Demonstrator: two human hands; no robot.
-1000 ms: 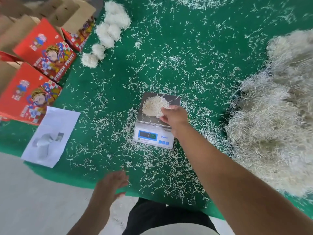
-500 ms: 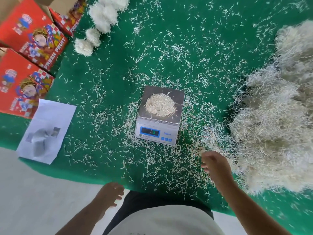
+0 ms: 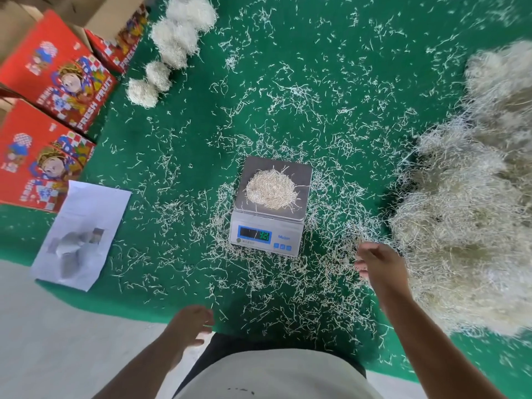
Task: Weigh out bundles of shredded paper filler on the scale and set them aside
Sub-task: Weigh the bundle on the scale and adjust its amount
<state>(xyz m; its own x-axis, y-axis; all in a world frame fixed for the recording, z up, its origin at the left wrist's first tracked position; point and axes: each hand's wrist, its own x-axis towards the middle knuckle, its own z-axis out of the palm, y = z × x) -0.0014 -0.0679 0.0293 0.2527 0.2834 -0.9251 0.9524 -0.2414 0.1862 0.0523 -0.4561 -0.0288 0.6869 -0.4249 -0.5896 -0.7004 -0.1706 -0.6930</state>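
Since the frame a second back, the right hand [image 3: 380, 266] has let go of the bundle [image 3: 271, 189] and drawn back off the scale [image 3: 269, 208]; it now hangs near the scale's right front corner, beside the big heap of shredded filler [image 3: 472, 214], blurred, fingers loosely spread and gripping nothing that can be made out. The left hand [image 3: 188, 326] has barely shifted, hovering relaxed and open over the desk's near edge. The bundle lies alone in the middle of the steel weighing plate, a round, fuzzy cream mound, and the display glows green.

The green felt desk [image 3: 331, 47] is littered with thin loose strands all round the scale. Finished bundles [image 3: 169, 50] sit in a line at far left, touching one another, just beside the red printed cartons [image 3: 54, 79]. A white sheet of paper [image 3: 83, 234] overhangs the near left edge.
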